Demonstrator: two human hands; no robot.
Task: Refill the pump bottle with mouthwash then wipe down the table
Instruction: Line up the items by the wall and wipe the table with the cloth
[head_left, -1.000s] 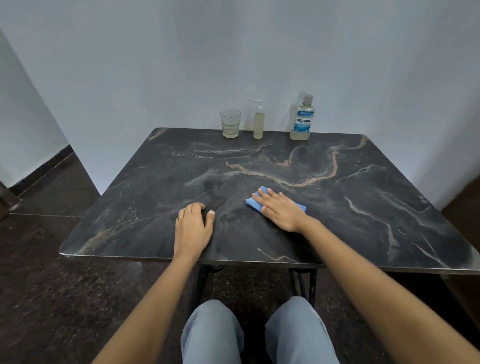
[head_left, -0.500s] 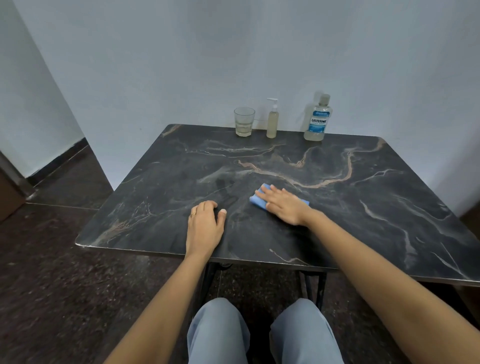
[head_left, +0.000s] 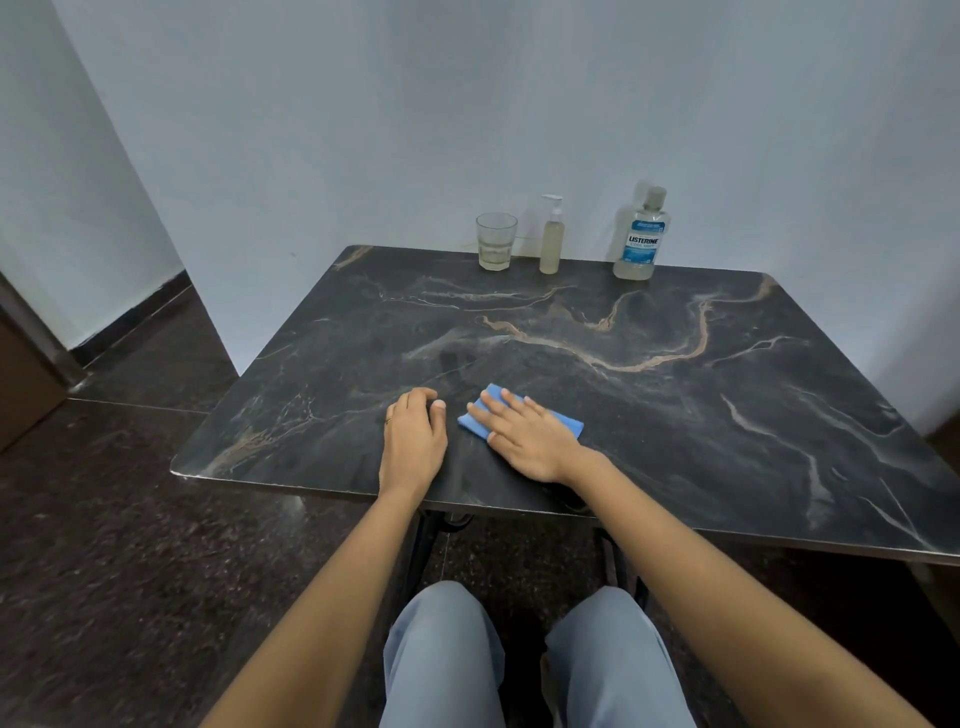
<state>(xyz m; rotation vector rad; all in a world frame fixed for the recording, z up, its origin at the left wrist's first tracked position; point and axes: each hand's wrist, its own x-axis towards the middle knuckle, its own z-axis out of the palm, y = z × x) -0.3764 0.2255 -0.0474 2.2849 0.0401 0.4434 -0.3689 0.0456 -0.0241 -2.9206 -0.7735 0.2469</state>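
Two hands low on the dark marble-veined worktop (head_left: 727, 415), near its front edge. Right hand (head_left: 530, 441) lies flat, fingers straight, pressing the folded blue cloth (head_left: 567, 423) — long axis left to right. Left hand (head_left: 413, 441) rests just beside, fingers curled under, holding nothing. Clear pump bottle (head_left: 551, 244) stands at the far edge — well apart.

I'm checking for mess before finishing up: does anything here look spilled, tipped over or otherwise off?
Nothing stands out. The glass, pump bottle and mouthwash bottle stand upright along the far edge of the table, with no puddle visible. The right hand lies flat on the blue cloth.
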